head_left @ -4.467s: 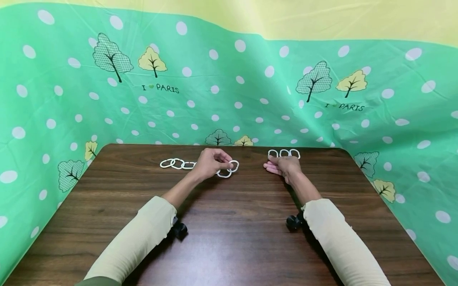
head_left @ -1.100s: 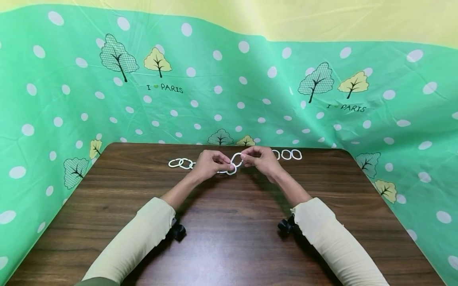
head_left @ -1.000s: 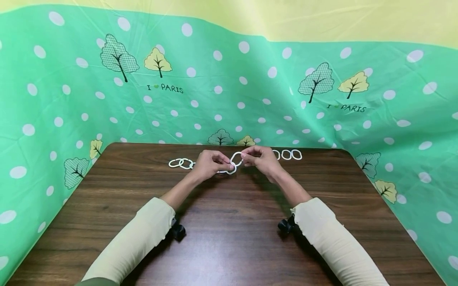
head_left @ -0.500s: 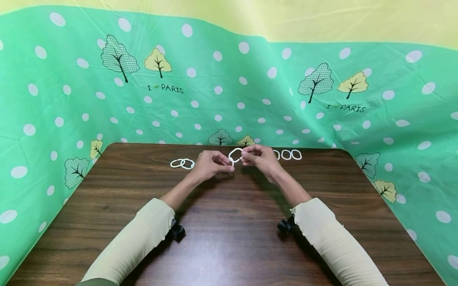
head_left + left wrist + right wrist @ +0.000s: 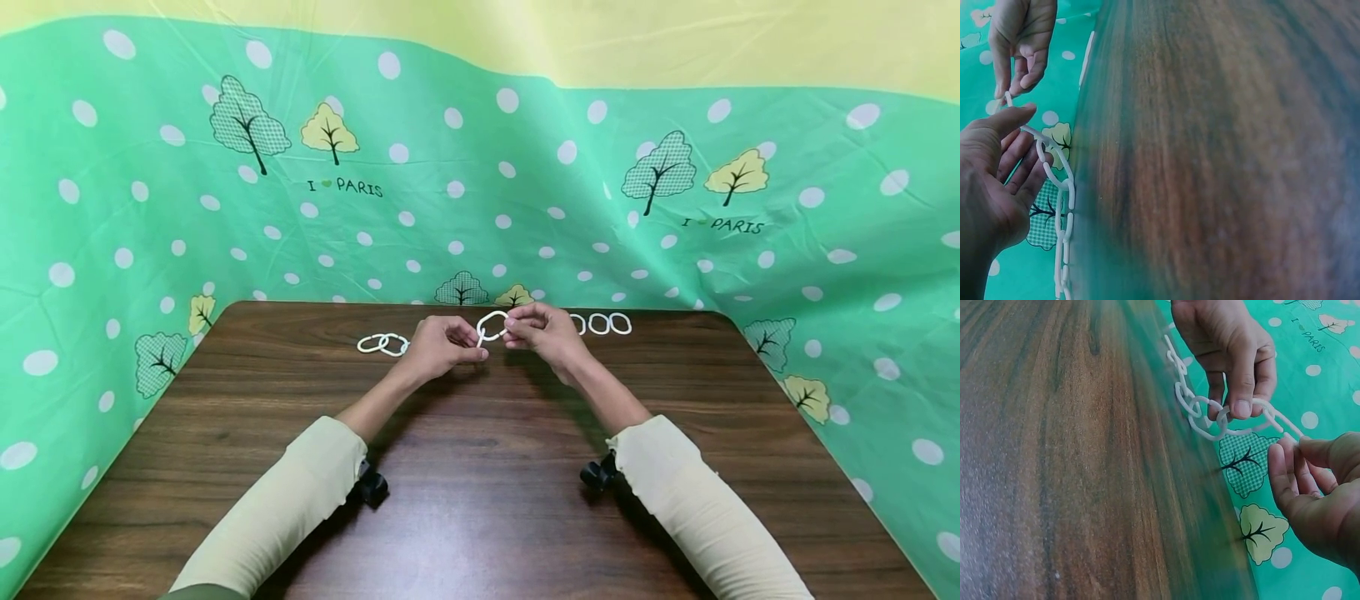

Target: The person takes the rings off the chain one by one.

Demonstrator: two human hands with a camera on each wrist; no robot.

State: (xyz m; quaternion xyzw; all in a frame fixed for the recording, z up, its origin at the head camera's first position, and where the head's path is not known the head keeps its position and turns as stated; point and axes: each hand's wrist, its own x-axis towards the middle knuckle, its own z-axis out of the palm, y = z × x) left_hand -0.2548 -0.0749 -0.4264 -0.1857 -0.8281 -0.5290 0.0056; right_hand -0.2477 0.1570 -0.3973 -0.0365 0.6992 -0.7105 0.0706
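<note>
My left hand (image 5: pixel 442 346) pinches a link near the right end of a white plastic chain (image 5: pixel 1216 434) between thumb and fingers. The chain runs leftward behind that hand, and its far links (image 5: pixel 382 341) lie on the table. Between the hands, an oval white end link (image 5: pixel 1285 424) is held up off the tabletop, looped with the link in the left hand. My right hand (image 5: pixel 551 337) pinches this end link at its right side with thumb and fingertips. Part of the chain is hidden by the left hand in the head view.
Several loose white links (image 5: pixel 591 325) lie in a row to the right of my right hand, near the back edge of the brown wooden table (image 5: pixel 465 483). One is partly covered by that hand. A green and yellow printed cloth (image 5: pixel 420 192) hangs behind and beside the table.
My right hand has moved left from the loose links and now holds a link joined to the chain. Over the last second, the linked pair has risen and turned slightly; the hands barely moved.
</note>
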